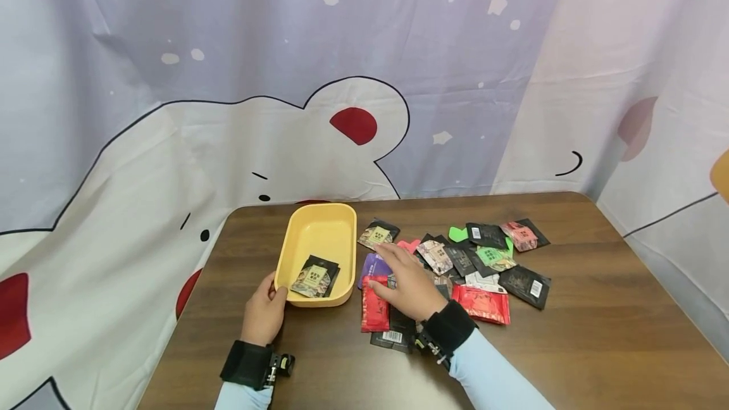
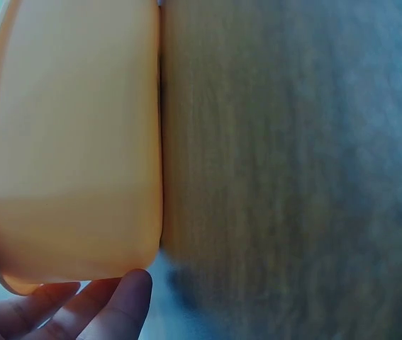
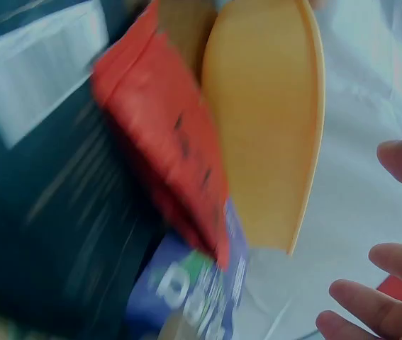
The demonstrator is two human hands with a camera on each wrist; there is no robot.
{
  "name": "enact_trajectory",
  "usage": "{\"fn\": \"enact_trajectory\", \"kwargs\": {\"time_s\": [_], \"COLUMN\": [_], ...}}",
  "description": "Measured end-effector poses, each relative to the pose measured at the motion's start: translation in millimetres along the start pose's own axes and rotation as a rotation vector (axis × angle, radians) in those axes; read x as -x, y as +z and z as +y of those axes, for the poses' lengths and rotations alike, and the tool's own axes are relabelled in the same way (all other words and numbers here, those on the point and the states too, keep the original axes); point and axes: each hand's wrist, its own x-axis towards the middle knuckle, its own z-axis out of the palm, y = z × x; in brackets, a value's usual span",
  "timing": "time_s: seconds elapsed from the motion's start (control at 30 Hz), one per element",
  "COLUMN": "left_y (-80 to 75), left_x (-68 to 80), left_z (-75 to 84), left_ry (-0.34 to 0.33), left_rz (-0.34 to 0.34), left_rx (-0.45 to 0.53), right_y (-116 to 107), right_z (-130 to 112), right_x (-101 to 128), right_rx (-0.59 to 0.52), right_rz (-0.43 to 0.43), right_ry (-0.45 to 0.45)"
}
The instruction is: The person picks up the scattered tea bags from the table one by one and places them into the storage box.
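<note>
A yellow plastic tray stands at the table's left, with a dark sachet with a pale yellow label lying inside. My left hand grips the tray's near left corner, thumb on the rim and fingers curled against the outer wall. Over the pile's left part hovers my right hand, fingers spread and holding nothing. Below it lie a red packet, a purple packet and a black sachet with a barcode. Beyond its fingertips is another dark sachet with a yellow label.
To the right, several sachets overlap: a black one, a red one, one with a green label and a pink-labelled one. A patterned curtain hangs behind the wooden table.
</note>
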Motion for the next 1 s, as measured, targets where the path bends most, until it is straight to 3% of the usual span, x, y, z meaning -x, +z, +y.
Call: {"fn": "enact_trajectory", "kwargs": {"time_s": [0.3, 1.0], "left_y": [-1.5, 0.5], "left_x": [0.8, -1.2], "left_z": [-1.0, -0.4], "left_ry": [0.004, 0.002], "left_rz": [-0.008, -0.018], "left_rx": [0.013, 0.036], "right_y": [-19, -51], "right_z": [26, 74], "right_x": [25, 95], "right_rx": [0.083, 0.231], "right_rz": [0.083, 0.066], "right_ry": [0.011, 0.101]}}
